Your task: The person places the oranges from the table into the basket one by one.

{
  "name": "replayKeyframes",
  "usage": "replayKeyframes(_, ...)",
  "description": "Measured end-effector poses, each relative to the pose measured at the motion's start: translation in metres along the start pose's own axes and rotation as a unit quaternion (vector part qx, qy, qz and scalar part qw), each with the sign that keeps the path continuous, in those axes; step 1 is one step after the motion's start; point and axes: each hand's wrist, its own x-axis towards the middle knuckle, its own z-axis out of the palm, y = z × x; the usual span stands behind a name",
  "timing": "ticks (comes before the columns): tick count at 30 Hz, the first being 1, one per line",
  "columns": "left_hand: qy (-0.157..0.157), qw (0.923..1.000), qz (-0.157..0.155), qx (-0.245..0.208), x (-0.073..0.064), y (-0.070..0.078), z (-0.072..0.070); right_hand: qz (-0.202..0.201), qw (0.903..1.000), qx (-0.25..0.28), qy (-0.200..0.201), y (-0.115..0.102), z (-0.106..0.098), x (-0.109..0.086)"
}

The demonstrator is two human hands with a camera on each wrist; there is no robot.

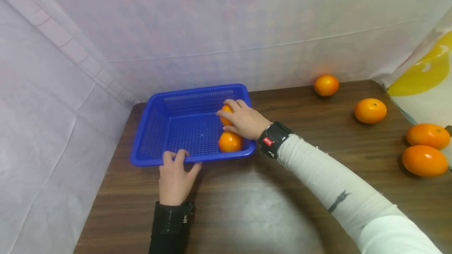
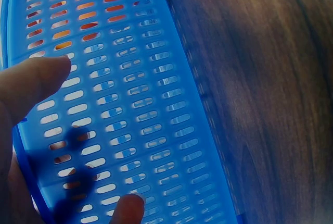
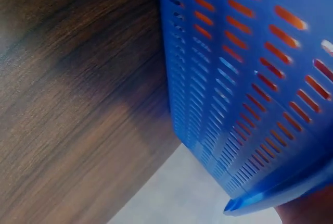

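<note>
A blue slotted plastic basket (image 1: 152, 162) sits on the table. My left hand (image 1: 175, 179) grips the basket's front rim, fingertips over the edge. The left wrist view shows fingertips (image 2: 52, 73) against the outer side of its slotted wall (image 2: 151, 143). Inside the basket's right end, my right hand (image 1: 248, 122) holds an orange (image 1: 224, 121), partly covered by its fingers. A second orange (image 1: 231, 142) lies just in front of it, by the front right corner. Orange colour shows through the basket's wall (image 3: 208, 104) in the right wrist view, where most of the hand is hidden.
On the right of the wooden table (image 1: 226, 222) lie a far orange (image 1: 326, 85), another orange (image 1: 370, 111), and two side by side, a rear orange (image 1: 427, 135) and a front orange (image 1: 425, 160). White sheeting (image 1: 212, 19) hangs behind the table and on its left.
</note>
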Motion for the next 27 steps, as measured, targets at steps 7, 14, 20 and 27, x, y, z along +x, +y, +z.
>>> replayKeyframes(7,-0.004,1.0,-0.004,0.001,-0.001,0.001,-0.001,0.009,0.9996,-0.01,-0.023,0.0,0.0,0.005)
replayKeyframes(14,-0.008,0.9999,-0.008,0.001,-0.002,0.002,-0.001,0.01,0.9979,-0.038,-0.052,0.001,0.004,0.01)
replayKeyframes(20,-0.004,1.0,-0.005,0.0,-0.005,0.003,-0.001,0.012,0.9952,-0.06,-0.076,0.003,0.008,0.015)
replayKeyframes(27,0.01,0.9999,0.012,0.003,-0.003,0.004,0.001,0.022,0.993,-0.072,-0.091,0.008,0.012,0.016)
